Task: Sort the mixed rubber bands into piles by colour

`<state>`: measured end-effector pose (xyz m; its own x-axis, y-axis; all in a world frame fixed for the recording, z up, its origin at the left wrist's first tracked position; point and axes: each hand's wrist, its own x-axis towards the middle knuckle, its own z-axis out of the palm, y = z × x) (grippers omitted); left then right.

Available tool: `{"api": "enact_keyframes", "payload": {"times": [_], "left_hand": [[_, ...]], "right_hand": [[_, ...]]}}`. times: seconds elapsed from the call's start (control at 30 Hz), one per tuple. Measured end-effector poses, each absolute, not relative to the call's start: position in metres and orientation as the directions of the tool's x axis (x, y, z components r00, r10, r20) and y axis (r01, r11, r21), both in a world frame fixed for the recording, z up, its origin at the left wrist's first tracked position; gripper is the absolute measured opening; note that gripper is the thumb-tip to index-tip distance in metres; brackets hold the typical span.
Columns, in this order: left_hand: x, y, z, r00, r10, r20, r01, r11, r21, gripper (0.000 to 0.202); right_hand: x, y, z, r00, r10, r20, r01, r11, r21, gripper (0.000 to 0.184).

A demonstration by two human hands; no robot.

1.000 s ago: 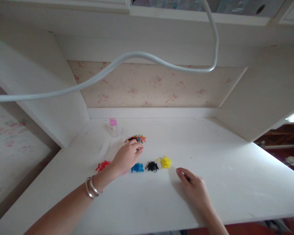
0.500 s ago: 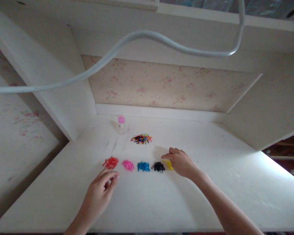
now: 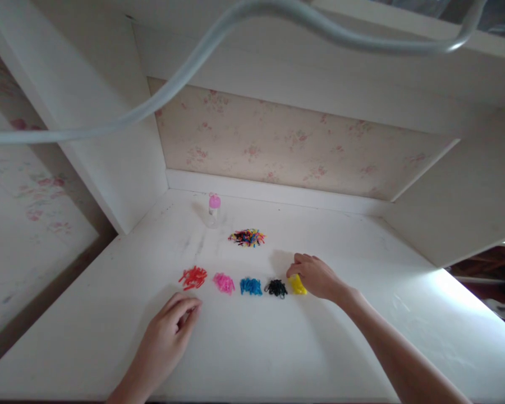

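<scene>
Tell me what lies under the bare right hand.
Part of a bright yellow pile of small, thin pieces shows at the edge of the bare right hand, on the white tabletop. Whatever lies directly beneath the palm is covered and can't be seen.

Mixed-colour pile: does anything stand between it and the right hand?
Nothing visible does. Between the right hand and the mixed-colour pile there is only tabletop, with a shadow across part of it. The yellow pile lies by the fingers, outside that gap.
</scene>
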<state>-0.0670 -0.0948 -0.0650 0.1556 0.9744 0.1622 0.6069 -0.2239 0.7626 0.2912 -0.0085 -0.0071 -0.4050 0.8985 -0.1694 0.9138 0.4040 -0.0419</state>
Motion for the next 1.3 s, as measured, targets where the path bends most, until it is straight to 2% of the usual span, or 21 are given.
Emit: {"api": "enact_keyframes", "payload": {"times": [0.13, 0.23, 0.37, 0.53, 0.9, 1.3], "left_hand": [[-0.067, -0.096, -0.065, 0.152, 0.975, 0.165, 0.602, -0.223, 0.766, 0.022], [-0.067, -0.096, -0.065, 0.148, 0.976, 0.158, 0.599, -0.215, 0.771, 0.022], [-0.065, -0.095, -0.063, 0.148, 0.978, 0.149, 0.589, -0.208, 0.781, 0.022], [-0.064, -0.095, -0.059, 0.141, 0.981, 0.135, 0.587, -0.192, 0.786, 0.023], [-0.066, -0.095, -0.06, 0.164, 0.978, 0.133, 0.585, -0.204, 0.785, 0.022], [-0.067, -0.097, -0.057, 0.175, 0.975, 0.139, 0.576, -0.216, 0.788, 0.024]], "right_hand": [[0.286, -0.007, -0.006, -0.401, 0.908, -0.123, 0.915, 0.393, -0.089, 0.05], [0.274, -0.001, -0.003, -0.359, 0.926, -0.113, 0.931, 0.348, -0.108, 0.044], [0.248, 0.014, -0.002, -0.25, 0.961, -0.116, 0.967, 0.241, -0.082, 0.033], [0.215, 0.04, -0.013, -0.215, 0.969, -0.119, 0.976, 0.209, -0.061, 0.03], [0.191, 0.066, -0.024, -0.228, 0.967, -0.111, 0.974, 0.228, -0.017, 0.033], [0.215, 0.063, -0.001, -0.231, 0.972, -0.037, 0.966, 0.225, -0.129, 0.033]]}}
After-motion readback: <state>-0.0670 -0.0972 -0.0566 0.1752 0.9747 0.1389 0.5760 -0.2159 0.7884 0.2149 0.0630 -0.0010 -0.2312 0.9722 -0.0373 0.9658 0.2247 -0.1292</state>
